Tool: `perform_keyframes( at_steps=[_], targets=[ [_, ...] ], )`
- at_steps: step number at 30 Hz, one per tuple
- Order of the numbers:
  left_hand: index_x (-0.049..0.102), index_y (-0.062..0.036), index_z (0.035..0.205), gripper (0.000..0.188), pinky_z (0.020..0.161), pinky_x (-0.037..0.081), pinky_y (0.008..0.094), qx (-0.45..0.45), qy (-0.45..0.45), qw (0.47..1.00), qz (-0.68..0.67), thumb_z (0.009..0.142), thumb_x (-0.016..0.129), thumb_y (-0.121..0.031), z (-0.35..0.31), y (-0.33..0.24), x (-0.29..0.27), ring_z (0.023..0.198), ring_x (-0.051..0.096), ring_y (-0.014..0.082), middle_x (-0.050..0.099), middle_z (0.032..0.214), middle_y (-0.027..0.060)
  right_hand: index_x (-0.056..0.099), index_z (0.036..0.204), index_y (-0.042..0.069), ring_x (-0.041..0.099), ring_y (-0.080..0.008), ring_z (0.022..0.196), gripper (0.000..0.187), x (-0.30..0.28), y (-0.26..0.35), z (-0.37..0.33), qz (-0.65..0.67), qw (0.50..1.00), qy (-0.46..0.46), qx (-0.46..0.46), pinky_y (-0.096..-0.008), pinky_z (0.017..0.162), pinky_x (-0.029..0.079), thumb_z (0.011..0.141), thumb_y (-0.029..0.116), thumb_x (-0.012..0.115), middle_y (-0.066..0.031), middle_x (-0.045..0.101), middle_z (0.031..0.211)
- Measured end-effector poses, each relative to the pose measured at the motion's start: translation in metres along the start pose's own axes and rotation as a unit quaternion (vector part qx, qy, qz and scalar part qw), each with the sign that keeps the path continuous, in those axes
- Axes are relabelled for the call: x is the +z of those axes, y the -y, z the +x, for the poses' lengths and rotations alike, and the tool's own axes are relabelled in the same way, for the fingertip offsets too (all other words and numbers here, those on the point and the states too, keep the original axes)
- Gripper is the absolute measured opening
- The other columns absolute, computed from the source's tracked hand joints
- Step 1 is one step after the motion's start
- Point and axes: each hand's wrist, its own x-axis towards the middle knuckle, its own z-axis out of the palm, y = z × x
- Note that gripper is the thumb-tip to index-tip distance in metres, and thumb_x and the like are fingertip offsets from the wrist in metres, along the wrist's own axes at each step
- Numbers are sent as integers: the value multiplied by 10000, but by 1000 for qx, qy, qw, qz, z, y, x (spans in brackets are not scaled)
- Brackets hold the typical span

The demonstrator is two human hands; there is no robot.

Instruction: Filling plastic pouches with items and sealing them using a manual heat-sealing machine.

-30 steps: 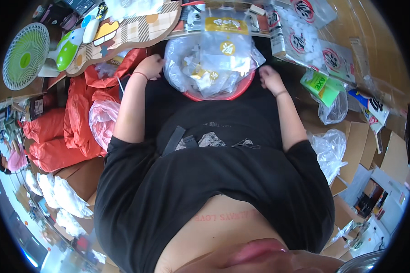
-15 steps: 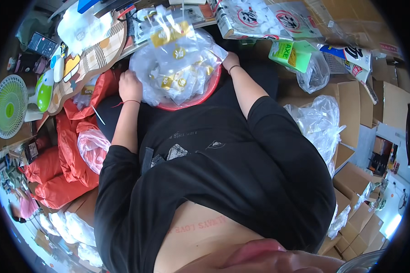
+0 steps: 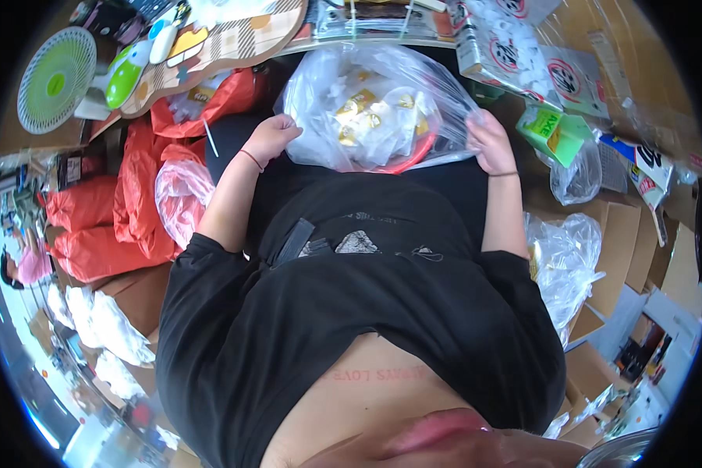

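A large clear plastic bag lies over my lap, with a red basin partly showing through it. Inside it are several small clear packets with gold labels, heaped together. My right hand is closed on the bag's right edge, which is stretched taut toward it. At the bag's near left side, my left hand is closed, fingertips pinching the bag's edge. Both hands are well apart, one at each side of the bag.
A patterned tabletop spans the far left, with a white-and-green fan beside it. Red bags lie at left. On the right are a green box, clear plastic bags and cardboard boxes.
The gold-labelled packets that showed above the bag's mouth are now down inside. My right hand has drawn the bag's edge out to the right, covering more of the basin. The view has shifted.
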Motion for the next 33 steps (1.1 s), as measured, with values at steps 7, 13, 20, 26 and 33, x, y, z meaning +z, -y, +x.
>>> perform_keyframes(
  at_steps=[7, 13, 20, 26, 33],
  targets=[
    [607, -19, 881, 332, 670, 502, 444, 362, -494, 716, 336, 853, 698, -337, -27, -23, 39, 668, 606, 373, 611, 730, 170, 539, 1025, 64, 369, -44, 561, 85, 11, 0, -9, -21, 994, -87, -62, -210, 516, 309, 992, 140, 559, 57, 423, 697],
    [661, -86, 800, 230, 750, 524, 423, 147, -264, 860, 411, 873, 629, -302, 0, -45, 65, 851, 634, 340, 654, 908, 160, 554, 980, 42, 468, -84, 639, 74, 27, 16, -13, -280, 924, -143, -218, -222, 599, 392, 998, 112, 538, 19, 510, 749],
    [650, -84, 745, 143, 983, 401, 505, 662, -198, 696, 198, 817, 690, -201, -19, -47, 86, 1149, 495, 399, 558, 1191, 130, 586, 930, -16, 608, -333, 780, 66, 93, 10, -38, -486, 822, -52, -292, -361, 725, 496, 916, 43, 559, -173, 585, 833],
    [612, -25, 899, 165, 1012, 393, 450, 453, 268, 820, -226, 862, 685, -168, -15, -82, 111, 1077, 544, 335, 548, 1149, 143, 618, 930, 14, 608, -329, 808, 91, 126, -1, -27, -549, 781, 78, -288, -389, 722, 497, 847, 51, 624, -157, 600, 862],
    [448, -30, 1297, 497, 911, 463, 431, 607, 12, 793, 62, 911, 652, -268, -13, -77, 108, 960, 597, 362, 574, 1053, 183, 656, 909, 47, 557, -327, 987, 122, 150, 41, -41, -597, 674, 63, -431, -386, 846, 468, 810, 107, 695, -109, 596, 991]
  ],
)
